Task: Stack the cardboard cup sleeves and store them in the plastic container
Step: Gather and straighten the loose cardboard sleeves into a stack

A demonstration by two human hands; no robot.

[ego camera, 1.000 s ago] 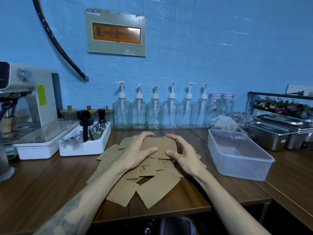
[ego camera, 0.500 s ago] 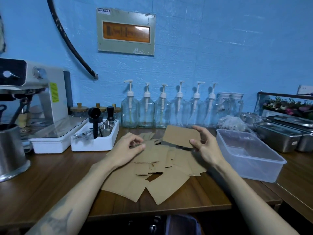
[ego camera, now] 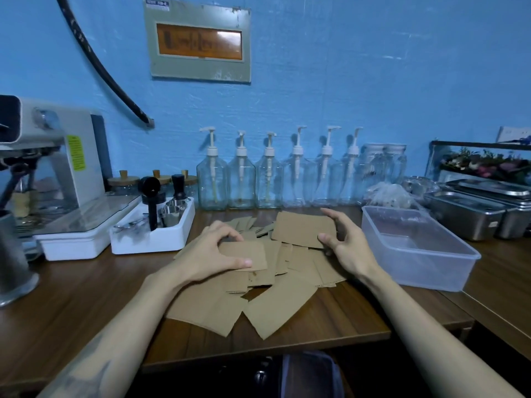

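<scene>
Brown flat sleeves (ego camera: 275,308) scattered, overlapping; both hands (ego camera: 212,254) pinch one each.

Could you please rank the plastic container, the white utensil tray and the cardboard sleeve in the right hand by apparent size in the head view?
1. plastic container, largest.
2. white utensil tray.
3. cardboard sleeve in the right hand, smallest.

Bare forearms, tattooed left forearm (ego camera: 86,372)

Wooden surface (ego camera: 71,305) carries espresso machine (ego camera: 51,173) far left, white tool tray (ego camera: 155,239) beside it, six pump bottles (ego camera: 270,179) along blue wall, steel pans (ego camera: 474,214) far right.
</scene>
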